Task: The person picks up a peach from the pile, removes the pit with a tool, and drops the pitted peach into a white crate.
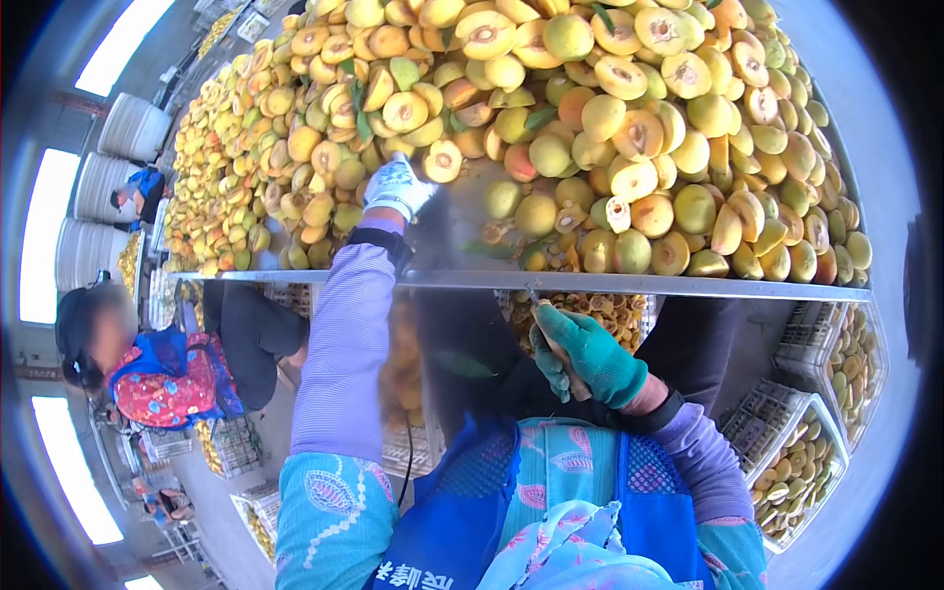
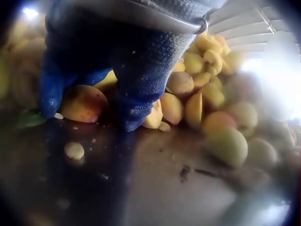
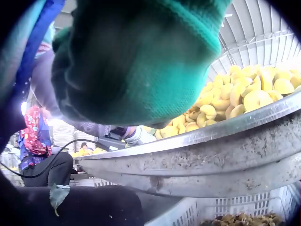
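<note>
My left hand [image 1: 398,189], in a white and blue glove, reaches into the heap of yellow peaches [image 1: 629,128] on the metal table [image 1: 462,211]. A halved peach [image 1: 442,160] lies beside its fingertips. In the left wrist view the blue fingers [image 2: 136,94] point down to the metal surface, spread on either side of a reddish peach [image 2: 84,103]. My right hand [image 1: 590,359], in a green glove, grips a wooden-handled tool [image 1: 562,359] with a thin metal tip, held over my lap in front of the table's edge. In the right wrist view the glove [image 3: 141,70] hides the tool.
The table's raised metal rim [image 1: 590,286] runs between me and the heap. Below it stands a crate of pits and scraps [image 1: 580,320]. Crates of peach halves [image 1: 792,472] are at the right. Another person [image 1: 167,364] sits at the left, near stacked white tubs [image 1: 98,192].
</note>
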`<state>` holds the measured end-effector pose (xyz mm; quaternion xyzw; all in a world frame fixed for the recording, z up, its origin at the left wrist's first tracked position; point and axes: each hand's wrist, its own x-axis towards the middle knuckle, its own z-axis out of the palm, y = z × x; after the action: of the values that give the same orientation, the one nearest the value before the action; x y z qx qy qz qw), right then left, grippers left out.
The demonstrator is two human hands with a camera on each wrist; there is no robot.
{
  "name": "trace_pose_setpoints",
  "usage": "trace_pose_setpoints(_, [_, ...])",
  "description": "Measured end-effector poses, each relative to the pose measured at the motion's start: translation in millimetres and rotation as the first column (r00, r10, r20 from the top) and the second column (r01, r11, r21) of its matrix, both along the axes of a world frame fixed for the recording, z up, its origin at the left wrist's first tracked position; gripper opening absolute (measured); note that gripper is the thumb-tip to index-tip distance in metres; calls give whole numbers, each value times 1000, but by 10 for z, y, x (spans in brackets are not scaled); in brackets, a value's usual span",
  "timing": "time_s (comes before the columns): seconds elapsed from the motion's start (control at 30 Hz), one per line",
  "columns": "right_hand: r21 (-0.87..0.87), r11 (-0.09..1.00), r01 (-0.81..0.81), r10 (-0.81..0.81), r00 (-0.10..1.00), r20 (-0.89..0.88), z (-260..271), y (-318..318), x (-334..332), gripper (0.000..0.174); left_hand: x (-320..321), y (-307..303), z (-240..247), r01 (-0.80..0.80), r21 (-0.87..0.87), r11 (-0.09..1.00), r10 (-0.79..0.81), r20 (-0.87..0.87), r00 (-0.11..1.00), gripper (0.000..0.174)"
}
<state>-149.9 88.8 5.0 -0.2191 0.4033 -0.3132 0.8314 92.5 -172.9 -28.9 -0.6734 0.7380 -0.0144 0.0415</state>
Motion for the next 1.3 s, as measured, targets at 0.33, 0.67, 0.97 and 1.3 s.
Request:
trace_pose_setpoints(0.33, [-721,675,158,-492,824,-280,-294,-322,379,30,43,962,364,419,311,853,350,-937,-15,59])
trace_pose_setpoints(0.67, [-700,690,183,-548,765,-340,-189,-235,456,29,-729,1591,207,264,100,959,116,-992,-45,33])
trace_pose_setpoints(0.97, [-713,691,119,-527,758,-385,-271,-176,497,34,-770,1641,293,386,-479,788,-613,-668,422,23])
trace_pose_setpoints(1.3, [-189,944,272,-272,962,31,-166,-109,411,40,-852,1625,472,410,299,862,293,-953,79,34])
